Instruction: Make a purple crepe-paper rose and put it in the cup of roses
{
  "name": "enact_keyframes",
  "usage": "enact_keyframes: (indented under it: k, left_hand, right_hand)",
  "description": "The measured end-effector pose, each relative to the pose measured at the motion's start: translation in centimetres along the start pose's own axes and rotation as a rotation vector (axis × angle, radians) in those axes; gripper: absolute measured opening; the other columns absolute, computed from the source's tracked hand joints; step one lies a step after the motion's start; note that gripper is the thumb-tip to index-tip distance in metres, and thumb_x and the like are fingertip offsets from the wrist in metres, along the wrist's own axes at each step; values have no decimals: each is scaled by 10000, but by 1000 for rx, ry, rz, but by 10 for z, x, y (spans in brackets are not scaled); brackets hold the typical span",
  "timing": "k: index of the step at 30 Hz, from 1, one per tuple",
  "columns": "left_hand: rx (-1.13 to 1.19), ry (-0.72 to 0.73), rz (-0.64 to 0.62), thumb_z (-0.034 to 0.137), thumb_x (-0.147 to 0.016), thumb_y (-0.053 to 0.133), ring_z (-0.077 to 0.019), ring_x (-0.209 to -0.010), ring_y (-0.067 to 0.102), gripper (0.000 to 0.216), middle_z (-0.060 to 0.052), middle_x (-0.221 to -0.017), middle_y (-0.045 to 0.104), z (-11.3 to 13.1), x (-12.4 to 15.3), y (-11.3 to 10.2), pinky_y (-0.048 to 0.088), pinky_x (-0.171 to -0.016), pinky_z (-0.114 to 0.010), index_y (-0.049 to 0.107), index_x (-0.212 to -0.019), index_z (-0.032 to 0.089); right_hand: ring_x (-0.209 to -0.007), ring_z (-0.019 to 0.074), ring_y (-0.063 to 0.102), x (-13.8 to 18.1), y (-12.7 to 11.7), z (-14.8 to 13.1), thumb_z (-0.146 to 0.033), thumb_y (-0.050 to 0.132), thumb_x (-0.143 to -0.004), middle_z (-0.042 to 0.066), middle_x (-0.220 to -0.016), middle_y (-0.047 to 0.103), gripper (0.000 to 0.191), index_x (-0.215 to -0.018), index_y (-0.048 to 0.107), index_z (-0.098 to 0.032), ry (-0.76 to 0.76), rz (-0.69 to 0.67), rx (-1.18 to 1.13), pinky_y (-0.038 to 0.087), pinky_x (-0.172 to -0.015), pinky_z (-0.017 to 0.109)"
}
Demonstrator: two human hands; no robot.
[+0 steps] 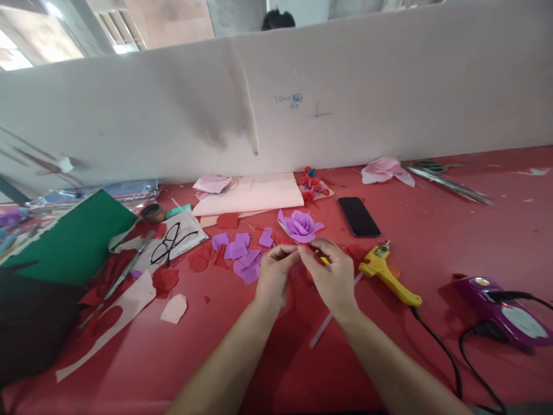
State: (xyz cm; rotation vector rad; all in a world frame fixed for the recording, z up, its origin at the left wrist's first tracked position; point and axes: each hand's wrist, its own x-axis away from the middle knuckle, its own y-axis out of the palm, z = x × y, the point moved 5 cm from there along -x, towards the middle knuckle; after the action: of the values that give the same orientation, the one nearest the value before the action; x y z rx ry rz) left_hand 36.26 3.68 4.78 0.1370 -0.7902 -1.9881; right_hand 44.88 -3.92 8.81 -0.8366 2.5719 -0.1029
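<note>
A purple paper flower (301, 226) with layered, curled petals stands upright above my closed fingertips. My left hand (275, 274) pinches at the flower's base, which the fingers hide. Close against it, my right hand (330, 275) is closed on a slim tool with a silver tip and a red-and-yellow handle (323, 257), apparently scissors; the fingers cover most of it. Loose purple paper petals (247, 262) lie just left of my left hand. To the right of my right hand rests a yellow hot glue gun (391, 275), with a translucent glue stick (320, 331) below my hands.
A black phone (359, 217) lies behind the glue gun. Folded pink paper (254, 196), red flowers (315, 184) and large scissors (449, 183) sit near the white partition (367, 98). Glasses (170, 245), tweezers (125, 271) and scraps are left; a corded purple device (503, 308) is right.
</note>
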Motion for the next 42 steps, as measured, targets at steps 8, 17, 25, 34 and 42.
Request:
enact_keyframes:
  k: [8, 17, 25, 34, 42]
  left_hand:
    - [-14, 7, -11, 188, -555, 797, -92, -673, 593, 194, -7, -719, 672, -1, -1, 1, 437, -695, -209, 695, -717, 159]
    - [-49, -29, 25, 204, -504, 816, -123, -702, 619, 232, -39, -741, 702, 1, 1, 2, 455, -737, -243, 726, -712, 156]
    - [-268, 200, 28, 199, -652, 707, -118, -668, 569, 54, -8, -687, 648, 6, 3, -6, 440, -684, -242, 725, -699, 181]
    - [-711, 471, 167, 137, -657, 662, -142, -634, 543, 110, -15, -681, 632, 28, 13, -3, 405, -600, -241, 720, -607, 215]
    - [-548, 328, 133, 193, -624, 714, -145, -656, 558, 37, -28, -677, 646, 20, 4, -8, 424, -666, -260, 738, -651, 201]
  right_hand:
    - [-725, 170, 636, -1, -1, 2, -256, 600, -795, 36, -795, 699, 112, -796, 686, -184, 21, -15, -15, 503, -686, 283]
    - [-724, 166, 633, -1, 1, 7, -234, 606, -792, 29, -795, 676, 90, -797, 687, -194, 15, -30, -80, 513, -670, 293]
    - [-713, 186, 589, 12, 1, -22, -168, 622, -798, 46, -749, 664, 75, -816, 688, -198, -622, 83, 491, 469, -726, 355]
    - [-662, 167, 588, 20, 9, -22, -123, 540, -854, 45, -732, 650, 166, -922, 684, -172, -849, -12, 748, 440, -683, 319]
    - [-547, 151, 549, 23, 17, -19, -94, 489, -853, 47, -689, 633, 263, -1035, 673, -141, -805, -59, 821, 398, -555, 304]
